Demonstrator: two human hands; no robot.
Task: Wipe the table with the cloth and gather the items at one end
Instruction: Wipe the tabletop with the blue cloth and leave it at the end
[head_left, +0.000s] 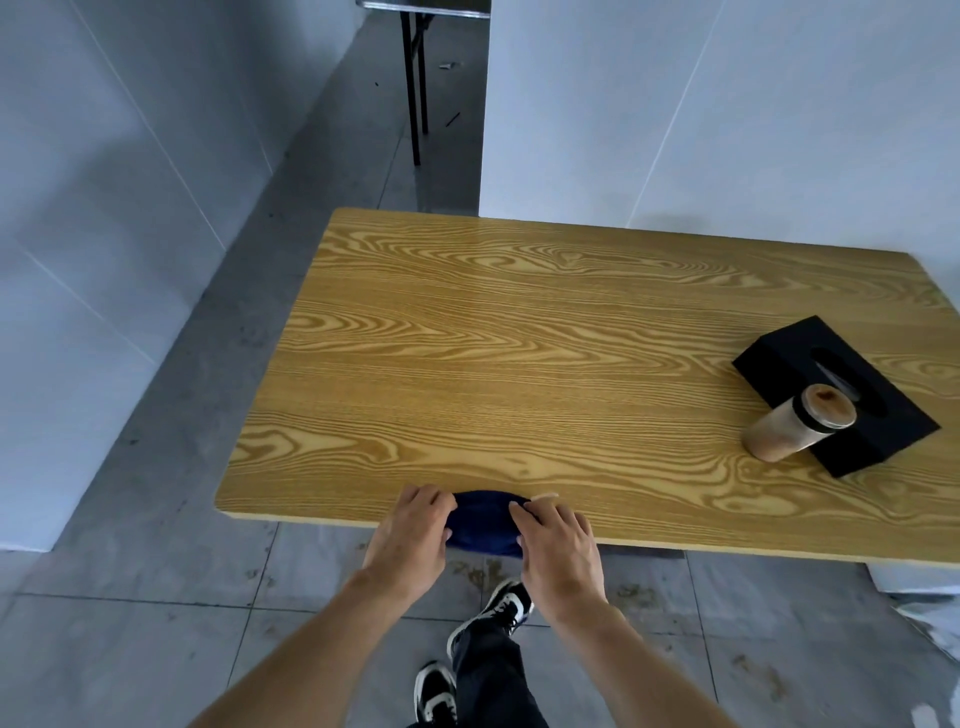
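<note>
A dark blue cloth (483, 522) lies bunched on the near edge of the wooden table (519, 338), partly hanging over it. My left hand (410, 535) grips the cloth's left side and my right hand (558, 540) grips its right side. At the table's right end stands a black tissue box (831, 384), with a clear cup of brown drink (800, 428) touching its near side.
White walls close in on the left and behind the table. A black-legged table (415, 78) stands farther back on the grey tiled floor. My legs and black-and-white shoes (498, 613) show below the table's near edge.
</note>
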